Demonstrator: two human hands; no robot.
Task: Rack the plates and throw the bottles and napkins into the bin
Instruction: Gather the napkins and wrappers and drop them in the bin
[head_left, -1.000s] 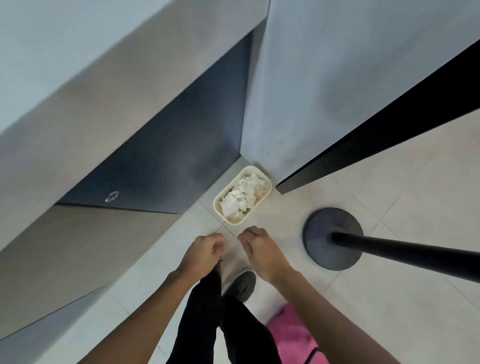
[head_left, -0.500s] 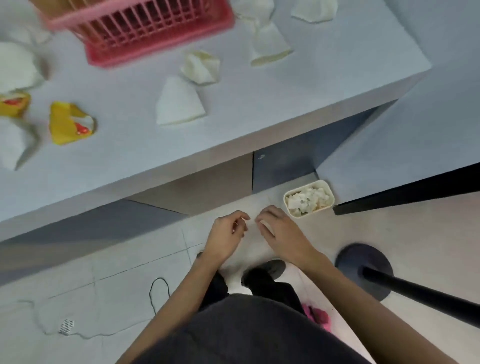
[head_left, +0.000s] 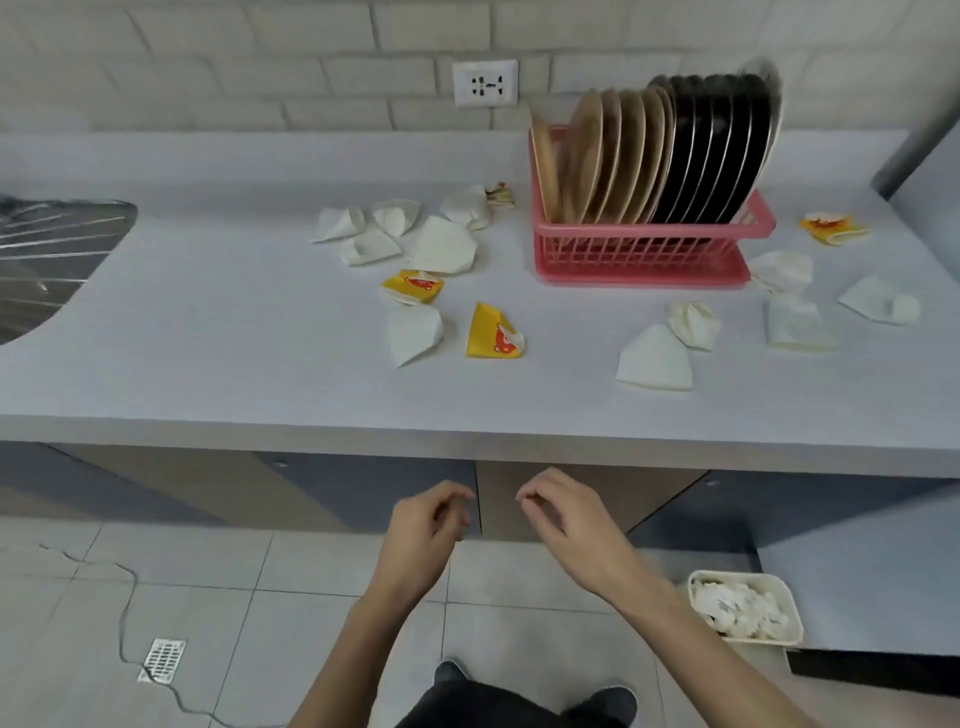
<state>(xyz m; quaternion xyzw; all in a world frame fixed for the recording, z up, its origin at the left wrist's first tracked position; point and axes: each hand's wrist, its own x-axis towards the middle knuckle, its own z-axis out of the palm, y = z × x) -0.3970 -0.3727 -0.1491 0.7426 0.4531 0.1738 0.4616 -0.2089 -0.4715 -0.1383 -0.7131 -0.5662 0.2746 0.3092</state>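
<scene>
The left hand (head_left: 426, 525) and the right hand (head_left: 566, 519) hang side by side below the front edge of the pale grey countertop (head_left: 208, 338). The fingers of both hands are loosely curled and hold nothing.

A cream rectangular plastic bin (head_left: 794, 613) stands on the tiled floor to the right of the right forearm. It contains crumpled white napkins (head_left: 737, 610).

White folded paper napkins (head_left: 655, 358) and yellow printed napkins (head_left: 491, 332) lie scattered on the countertop, left and right of a pink plastic dish rack (head_left: 644, 249).

The rack holds a row of round tan plates (head_left: 608, 156) and round black plates (head_left: 717, 150), all on edge. The tan plates stand to the left of the black ones.

A white wall socket (head_left: 484, 83) is set in the brick wall behind.
</scene>
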